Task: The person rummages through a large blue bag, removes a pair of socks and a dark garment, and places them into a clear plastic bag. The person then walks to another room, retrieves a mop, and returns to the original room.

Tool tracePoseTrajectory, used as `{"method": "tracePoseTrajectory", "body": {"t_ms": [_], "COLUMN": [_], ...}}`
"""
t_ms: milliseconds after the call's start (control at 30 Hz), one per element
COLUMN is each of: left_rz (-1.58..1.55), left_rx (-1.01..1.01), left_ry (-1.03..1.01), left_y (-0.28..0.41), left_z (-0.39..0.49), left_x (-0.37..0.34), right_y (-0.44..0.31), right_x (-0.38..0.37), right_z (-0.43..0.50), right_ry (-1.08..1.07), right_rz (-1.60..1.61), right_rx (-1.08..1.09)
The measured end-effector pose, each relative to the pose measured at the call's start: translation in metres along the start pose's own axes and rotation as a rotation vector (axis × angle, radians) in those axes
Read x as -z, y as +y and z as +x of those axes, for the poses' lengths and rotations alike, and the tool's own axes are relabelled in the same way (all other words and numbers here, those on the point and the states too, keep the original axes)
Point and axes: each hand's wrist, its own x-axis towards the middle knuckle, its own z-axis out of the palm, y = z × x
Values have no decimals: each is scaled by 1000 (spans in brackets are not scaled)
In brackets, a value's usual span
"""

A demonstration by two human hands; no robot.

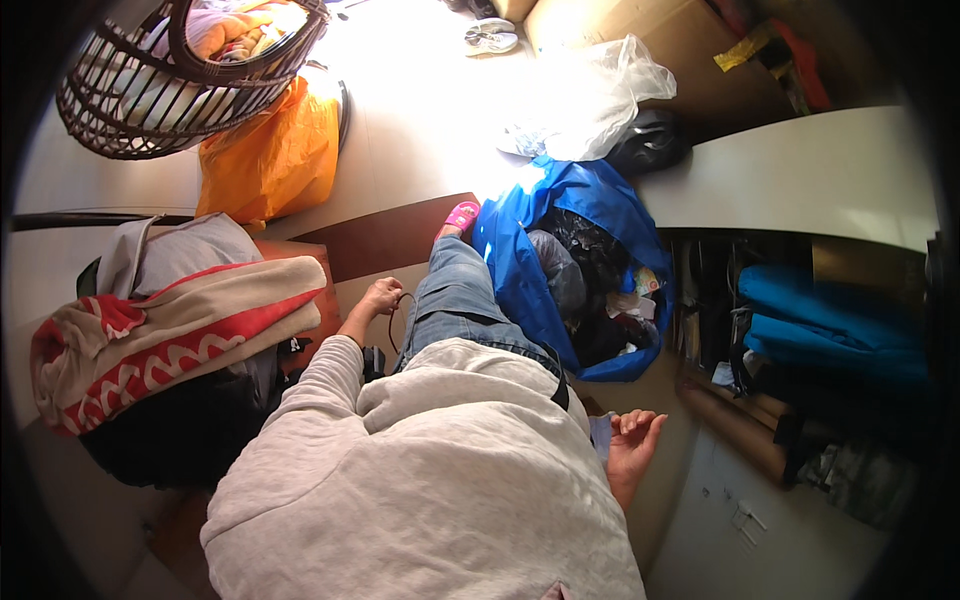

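My left hand (382,295) is at my left side with curled fingers, beside a thin dark cord (393,322) that loops down along my hip; whether the fingers hold it is unclear. On the other side, my right hand (636,442) has its palm turned up and fingers loosely bent, with something whitish (601,435) at its inner edge. Ahead of that hand stands a large blue bag (517,281), its mouth wide, with dark and grey plastic bags (556,274) inside. A beige and red fleece blanket (202,330) lies on a pile to my left.
A dark wicker basket (112,112) of cloths hangs or stands at the upper left, near an orange plastic bag (277,154). Clear plastic (615,97) and a black bag (651,142) lie beyond the blue bag. Shelves with folded blue cloth (832,322) are on the right; light shoes (490,37) lie ahead.
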Motion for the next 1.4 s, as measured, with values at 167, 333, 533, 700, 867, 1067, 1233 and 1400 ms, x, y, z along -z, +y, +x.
{"method": "tracePoseTrajectory", "body": {"t_ms": [167, 333, 533, 700, 867, 1067, 1233, 1400], "left_rz": [-9, -1, -22, -89, -125, -8, -19, 30], "left_rx": [26, 6, 25, 38, 99, 31, 106, 74], "left_ry": [-17, -25, -43, -43, -35, -36, -21, -35], "left_y": [7, 16, 26, 25, 18, 5, 1, 17], "left_z": [5, 10, 14, 13, 12, 8, 1, -5], "left_x": [9, 18, 31, 34, 19, 2, 12, 30], "right_y": [11, 19, 19, 17, 15, 18, 30, 41], "right_x": [5, 0, -15, -30, -29, -2, 9, 13], "right_z": [0, 9, 25, 35, 33, 25, 19, 19], "right_ry": [45, 49, 62, 78, 86, 144, 193, 130], "right_rz": [-6, -41, -80, -148, -200, -235, -257, -374], "right_rx": [-35, -49, -65, -94, -86, -94, -131, -136]}}
